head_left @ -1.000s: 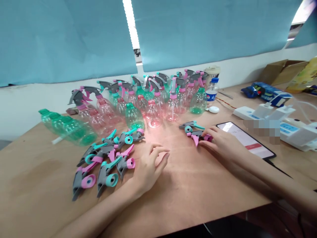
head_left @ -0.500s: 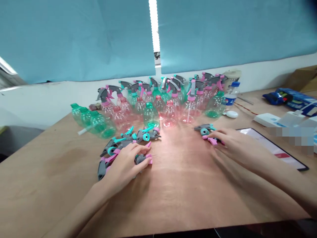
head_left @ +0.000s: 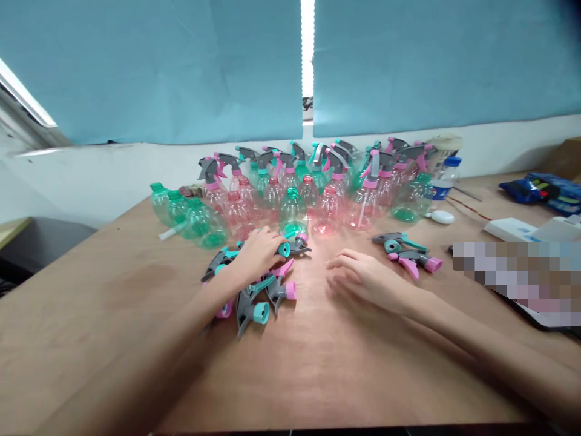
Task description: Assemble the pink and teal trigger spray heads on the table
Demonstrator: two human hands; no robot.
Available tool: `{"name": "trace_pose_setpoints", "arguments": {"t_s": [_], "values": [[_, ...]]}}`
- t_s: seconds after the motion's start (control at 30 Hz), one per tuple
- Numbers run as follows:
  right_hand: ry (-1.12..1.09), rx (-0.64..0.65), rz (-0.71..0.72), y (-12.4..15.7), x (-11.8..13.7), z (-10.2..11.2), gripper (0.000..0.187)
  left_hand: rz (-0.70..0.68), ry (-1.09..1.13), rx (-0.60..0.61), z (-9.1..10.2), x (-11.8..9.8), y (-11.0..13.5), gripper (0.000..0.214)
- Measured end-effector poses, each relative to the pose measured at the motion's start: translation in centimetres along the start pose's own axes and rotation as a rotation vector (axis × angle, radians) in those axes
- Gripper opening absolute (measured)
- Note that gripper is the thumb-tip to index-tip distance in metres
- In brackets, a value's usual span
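Note:
My left hand (head_left: 259, 254) curls from above around a grey trigger spray head with a teal collar (head_left: 284, 249), at the far side of a loose pile. Nearer me in that pile lie a pink-collared spray head (head_left: 289, 290) and a teal-collared one (head_left: 260, 313). To the right, my right hand (head_left: 370, 281) hovers over the table with its fingers a little apart and nothing in them. Beyond it, a spray head with a pink collar (head_left: 432, 264) lies beside a teal one (head_left: 393, 245). Behind my left hand stands an uncapped green bottle (head_left: 293, 212).
Pink and green bottles fill the back, several topped with spray heads like this pink bottle (head_left: 363, 206). Green bottles (head_left: 206, 227) stand or lean at left. A white mouse-like object (head_left: 441, 217), a power strip (head_left: 511, 230) and a blue packet (head_left: 544, 191) lie at right.
My left hand has moved forward over the pile to a teal-collared spray head. My right hand has let go of the pink-collared spray head at right and moved left. The view has shifted slightly.

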State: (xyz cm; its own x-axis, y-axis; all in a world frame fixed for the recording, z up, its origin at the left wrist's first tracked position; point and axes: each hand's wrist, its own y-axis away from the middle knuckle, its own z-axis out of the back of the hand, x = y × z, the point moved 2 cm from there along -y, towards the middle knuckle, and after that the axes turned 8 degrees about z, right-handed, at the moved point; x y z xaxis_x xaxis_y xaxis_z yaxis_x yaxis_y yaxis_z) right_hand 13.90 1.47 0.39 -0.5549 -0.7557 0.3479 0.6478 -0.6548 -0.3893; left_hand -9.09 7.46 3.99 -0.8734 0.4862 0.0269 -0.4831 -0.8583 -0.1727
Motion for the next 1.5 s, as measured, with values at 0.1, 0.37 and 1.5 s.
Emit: {"name": "trace_pose_setpoints", "arguments": {"t_s": [0.1,0.37,1.5], "values": [[-0.017,-0.057,0.001,0.3,0.0,-0.3,0.018,0.014,0.014,-0.062,0.4,-0.4,0.0,0.024],[-0.049,-0.325,0.040,1.8,0.1,1.4,0.008,0.029,0.511,-0.375,1.6,-6.8,3.7,0.019],[-0.117,-0.324,0.018,4.5,0.4,-0.2,0.024,0.090,0.829,-0.211,-3.6,-11.6,3.4,0.022]]}}
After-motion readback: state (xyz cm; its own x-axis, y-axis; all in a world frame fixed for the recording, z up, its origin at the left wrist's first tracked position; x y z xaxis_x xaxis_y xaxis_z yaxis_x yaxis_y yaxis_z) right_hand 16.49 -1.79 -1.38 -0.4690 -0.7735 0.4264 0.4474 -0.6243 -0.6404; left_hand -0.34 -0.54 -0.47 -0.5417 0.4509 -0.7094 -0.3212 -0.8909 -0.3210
